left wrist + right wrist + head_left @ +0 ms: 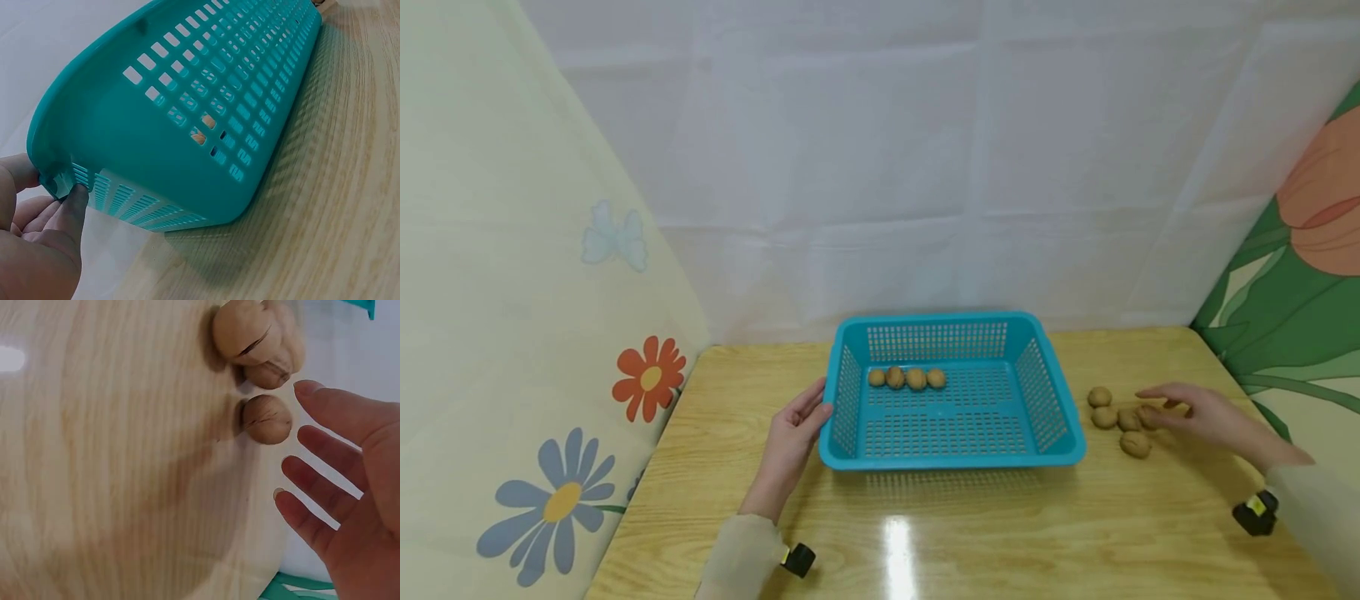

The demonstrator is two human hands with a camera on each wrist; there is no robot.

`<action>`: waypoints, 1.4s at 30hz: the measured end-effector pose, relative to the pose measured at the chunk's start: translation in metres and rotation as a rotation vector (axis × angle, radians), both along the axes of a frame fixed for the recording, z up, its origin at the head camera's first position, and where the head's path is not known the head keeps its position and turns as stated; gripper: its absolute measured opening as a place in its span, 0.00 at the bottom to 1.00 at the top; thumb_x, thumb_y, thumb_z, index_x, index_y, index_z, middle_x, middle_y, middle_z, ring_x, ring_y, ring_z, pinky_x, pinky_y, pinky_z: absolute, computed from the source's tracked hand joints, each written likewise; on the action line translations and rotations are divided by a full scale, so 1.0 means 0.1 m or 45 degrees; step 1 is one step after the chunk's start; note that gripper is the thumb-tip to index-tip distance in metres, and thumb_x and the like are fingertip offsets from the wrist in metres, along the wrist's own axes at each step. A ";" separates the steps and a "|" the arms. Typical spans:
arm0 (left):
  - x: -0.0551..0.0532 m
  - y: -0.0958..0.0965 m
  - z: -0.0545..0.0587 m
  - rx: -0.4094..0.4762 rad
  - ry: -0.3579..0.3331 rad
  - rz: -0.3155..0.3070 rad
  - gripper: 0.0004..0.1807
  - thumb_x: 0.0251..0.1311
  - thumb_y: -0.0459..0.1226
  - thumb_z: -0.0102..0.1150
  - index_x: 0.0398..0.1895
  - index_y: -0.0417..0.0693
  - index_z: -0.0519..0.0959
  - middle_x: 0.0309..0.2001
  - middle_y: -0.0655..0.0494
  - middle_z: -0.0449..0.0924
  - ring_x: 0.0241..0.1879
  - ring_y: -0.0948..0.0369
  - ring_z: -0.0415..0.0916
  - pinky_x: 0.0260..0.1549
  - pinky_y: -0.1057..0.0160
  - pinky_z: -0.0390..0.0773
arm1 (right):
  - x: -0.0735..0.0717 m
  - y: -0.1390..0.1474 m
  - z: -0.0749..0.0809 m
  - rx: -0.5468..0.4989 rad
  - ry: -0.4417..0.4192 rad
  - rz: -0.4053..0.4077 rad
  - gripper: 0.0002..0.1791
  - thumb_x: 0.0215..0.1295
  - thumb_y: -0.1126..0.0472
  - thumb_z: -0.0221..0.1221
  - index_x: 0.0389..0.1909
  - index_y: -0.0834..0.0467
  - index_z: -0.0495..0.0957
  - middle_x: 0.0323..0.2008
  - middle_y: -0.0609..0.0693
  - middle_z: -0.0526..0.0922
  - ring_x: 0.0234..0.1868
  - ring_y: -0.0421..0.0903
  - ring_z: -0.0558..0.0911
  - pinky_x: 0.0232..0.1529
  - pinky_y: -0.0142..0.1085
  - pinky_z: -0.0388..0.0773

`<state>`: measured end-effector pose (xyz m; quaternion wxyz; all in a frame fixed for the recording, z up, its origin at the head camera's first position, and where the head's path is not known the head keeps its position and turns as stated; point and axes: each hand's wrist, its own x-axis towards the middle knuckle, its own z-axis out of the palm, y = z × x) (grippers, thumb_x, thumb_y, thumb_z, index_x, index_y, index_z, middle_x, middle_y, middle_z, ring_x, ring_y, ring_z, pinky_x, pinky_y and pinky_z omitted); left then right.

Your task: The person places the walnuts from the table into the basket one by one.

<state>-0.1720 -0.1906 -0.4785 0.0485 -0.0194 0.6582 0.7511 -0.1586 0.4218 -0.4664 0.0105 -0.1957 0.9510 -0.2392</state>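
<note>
My left hand [795, 431] grips the left rim of a blue plastic basket [951, 462], thumb on one side of the rim and fingers on the other. In the left wrist view, that hand [40, 240] pinches the rim of the perforated basket [112, 131]. A short row of walnuts [916, 379] lies inside, toward the back left. To the right of the basket, a loose group of walnuts [1135, 444] rests on the table. My right hand [1198, 421] hovers at that group. Its fingers are spread beside one walnut [267, 419] in the right wrist view, holding nothing.
The wooden table [760, 375] has a glossy surface with a bright reflection near the front. A white cloth [850, 167] hangs behind it. Flower-printed cloths stand at the left [561, 500] and right [1315, 308] sides.
</note>
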 end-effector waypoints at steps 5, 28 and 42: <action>0.00 0.00 -0.01 -0.001 0.013 0.000 0.30 0.76 0.34 0.58 0.78 0.42 0.66 0.74 0.41 0.69 0.60 0.70 0.78 0.58 0.68 0.80 | 0.02 0.08 -0.12 -0.082 0.010 0.024 0.21 0.66 0.68 0.69 0.57 0.71 0.80 0.50 0.66 0.84 0.39 0.28 0.79 0.31 0.33 0.81; 0.01 0.01 -0.02 0.004 0.004 -0.018 0.29 0.77 0.34 0.57 0.78 0.43 0.66 0.75 0.43 0.69 0.60 0.71 0.78 0.59 0.68 0.80 | 0.08 0.07 -0.21 -0.055 -0.087 -0.151 0.23 0.68 0.64 0.68 0.59 0.70 0.78 0.46 0.62 0.86 0.37 0.34 0.80 0.30 0.33 0.80; -0.01 0.00 0.00 -0.018 0.020 -0.007 0.30 0.76 0.34 0.58 0.78 0.41 0.65 0.75 0.40 0.68 0.59 0.71 0.78 0.58 0.69 0.80 | 0.11 -0.03 0.12 -0.069 0.067 -0.156 0.18 0.69 0.61 0.68 0.57 0.63 0.83 0.51 0.61 0.85 0.45 0.24 0.74 0.36 0.32 0.80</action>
